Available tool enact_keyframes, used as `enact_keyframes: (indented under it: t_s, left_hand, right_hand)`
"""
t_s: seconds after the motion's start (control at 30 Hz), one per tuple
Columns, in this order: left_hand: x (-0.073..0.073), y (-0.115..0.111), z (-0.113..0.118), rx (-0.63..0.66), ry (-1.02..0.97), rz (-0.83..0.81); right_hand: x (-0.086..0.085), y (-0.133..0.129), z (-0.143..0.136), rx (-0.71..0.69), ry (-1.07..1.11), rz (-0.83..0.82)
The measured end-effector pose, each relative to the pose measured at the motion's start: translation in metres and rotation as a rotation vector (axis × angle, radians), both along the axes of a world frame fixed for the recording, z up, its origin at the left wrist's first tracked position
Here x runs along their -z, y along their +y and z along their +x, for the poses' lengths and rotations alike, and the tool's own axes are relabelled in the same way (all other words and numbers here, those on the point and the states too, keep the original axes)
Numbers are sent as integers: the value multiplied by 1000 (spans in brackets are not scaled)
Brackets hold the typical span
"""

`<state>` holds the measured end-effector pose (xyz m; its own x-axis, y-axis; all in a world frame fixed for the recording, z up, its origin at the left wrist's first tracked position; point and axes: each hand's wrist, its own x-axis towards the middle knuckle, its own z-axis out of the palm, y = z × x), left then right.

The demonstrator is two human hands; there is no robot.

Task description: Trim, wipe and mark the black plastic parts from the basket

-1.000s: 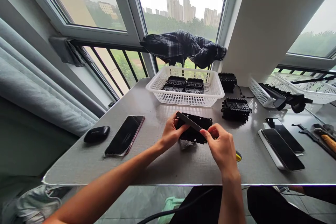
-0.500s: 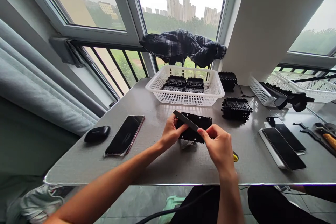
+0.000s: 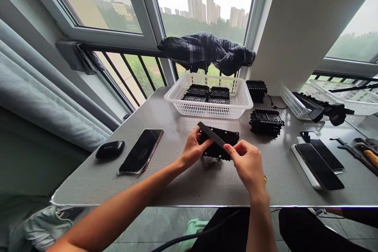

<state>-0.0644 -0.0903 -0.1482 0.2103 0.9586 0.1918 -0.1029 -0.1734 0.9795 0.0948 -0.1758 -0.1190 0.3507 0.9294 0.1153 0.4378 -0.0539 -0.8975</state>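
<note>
My left hand (image 3: 192,146) is closed round the left edge of a black ridged plastic part (image 3: 220,153), its thumb laid over the front. A dark grey flat strip (image 3: 215,137) slants across that part, running from upper left to lower right. Its lower right end is pinched between the thumb and fingers of my right hand (image 3: 246,160). The left thumb reaches the strip's lower edge; whether it presses on it I cannot tell. Something small and clear, too unclear to name, shows beneath the black part. A yellow object (image 3: 265,180) is mostly hidden behind my right wrist.
A white basket (image 3: 211,112) holding black plastic parts stands behind my hands. Stacked black parts (image 3: 266,121) sit to its right. Phones lie left (image 3: 141,151) and right (image 3: 320,167), with a black case (image 3: 110,149) at far left. Tools (image 3: 354,153) rest at far right.
The strip has shifted slightly right and tilted a little more steeply, with my right hand moving slightly right. The left hand keeps its hold on the black part.
</note>
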Motion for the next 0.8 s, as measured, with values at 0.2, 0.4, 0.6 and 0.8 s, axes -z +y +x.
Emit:
enact_keyframes:
  t_s: [0.2, 0.4, 0.6, 0.8]
  left_hand:
    - [1, 0, -1, 14, -4, -53]
    - [6, 4, -2, 9, 8, -45]
    - [4, 2, 0, 25, 22, -18]
    - [7, 3, -2, 30, 19, -47]
  right_hand:
    - [8, 5, 9, 112, -89, 23]
    - [9, 0, 29, 231, -99, 28]
    - [7, 5, 2, 26, -111, 28]
    - [11, 3, 25, 253, -163, 7]
